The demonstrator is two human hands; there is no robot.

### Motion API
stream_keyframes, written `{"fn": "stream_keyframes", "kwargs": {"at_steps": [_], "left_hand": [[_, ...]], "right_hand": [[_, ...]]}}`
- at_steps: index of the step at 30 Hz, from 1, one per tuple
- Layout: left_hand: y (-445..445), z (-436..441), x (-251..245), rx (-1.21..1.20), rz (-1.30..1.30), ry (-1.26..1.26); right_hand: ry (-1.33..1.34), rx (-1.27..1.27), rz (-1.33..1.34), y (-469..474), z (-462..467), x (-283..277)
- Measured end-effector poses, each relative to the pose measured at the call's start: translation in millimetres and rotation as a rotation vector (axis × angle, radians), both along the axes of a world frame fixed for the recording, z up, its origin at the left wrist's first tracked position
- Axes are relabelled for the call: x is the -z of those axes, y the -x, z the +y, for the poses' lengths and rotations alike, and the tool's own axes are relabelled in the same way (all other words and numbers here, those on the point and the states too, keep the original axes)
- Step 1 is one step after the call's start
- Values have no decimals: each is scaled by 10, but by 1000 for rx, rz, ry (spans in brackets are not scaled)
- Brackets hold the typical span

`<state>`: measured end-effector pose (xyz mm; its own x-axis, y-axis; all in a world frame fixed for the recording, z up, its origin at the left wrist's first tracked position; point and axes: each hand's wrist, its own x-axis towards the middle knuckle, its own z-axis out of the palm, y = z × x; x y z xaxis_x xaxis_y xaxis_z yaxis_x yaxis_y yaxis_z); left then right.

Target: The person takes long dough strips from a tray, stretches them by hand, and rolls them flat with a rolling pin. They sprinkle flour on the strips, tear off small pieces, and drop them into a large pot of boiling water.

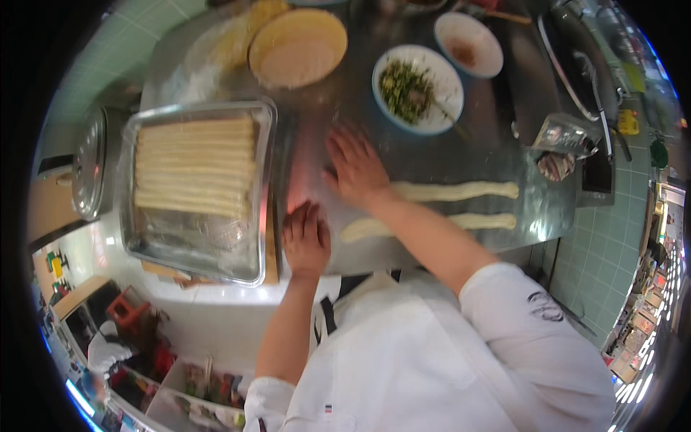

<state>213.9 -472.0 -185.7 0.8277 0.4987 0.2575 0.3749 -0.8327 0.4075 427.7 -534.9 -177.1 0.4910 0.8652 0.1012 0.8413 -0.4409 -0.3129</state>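
Observation:
My right hand (356, 167) is palm down over the steel worktable (307, 119), its thumb apart from the fingers and nothing visible in its grip. Near the table's front edge, my left hand (306, 240) has its fingers bent downward, beside the tray. It holds nothing that I can see. Two strips of dough lie to the right: the farther strip (464, 190) starts by my right wrist, and the nearer strip (367, 229) passes under my right forearm. A metal tray (200, 243) on the left bears a row of several pale dough strips (194, 167).
A white bowl (445, 116) of chopped greens with a spoon stands behind my right hand. Beyond it are a bowl with brown powder (464, 53) and a yellow bowl (299, 48). A clear container (567, 135) lies at the right edge, a lidded pot (89, 162) far left.

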Motion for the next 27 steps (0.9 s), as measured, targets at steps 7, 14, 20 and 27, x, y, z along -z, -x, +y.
{"fn": "stream_keyframes", "kwargs": {"at_steps": [7, 14, 20, 27], "left_hand": [[8, 31, 63, 25, -5, -3], [-21, 2, 30, -6, 61, 2], [-39, 20, 87, 31, -13, -39], [-226, -108, -142, 44, -33, -32]], "right_hand": [[17, 107, 66, 198, 179, 222], [-221, 99, 357, 146, 170, 89], [32, 212, 117, -304, -694, -77], [-125, 250, 70, -463, -922, 101]]}}
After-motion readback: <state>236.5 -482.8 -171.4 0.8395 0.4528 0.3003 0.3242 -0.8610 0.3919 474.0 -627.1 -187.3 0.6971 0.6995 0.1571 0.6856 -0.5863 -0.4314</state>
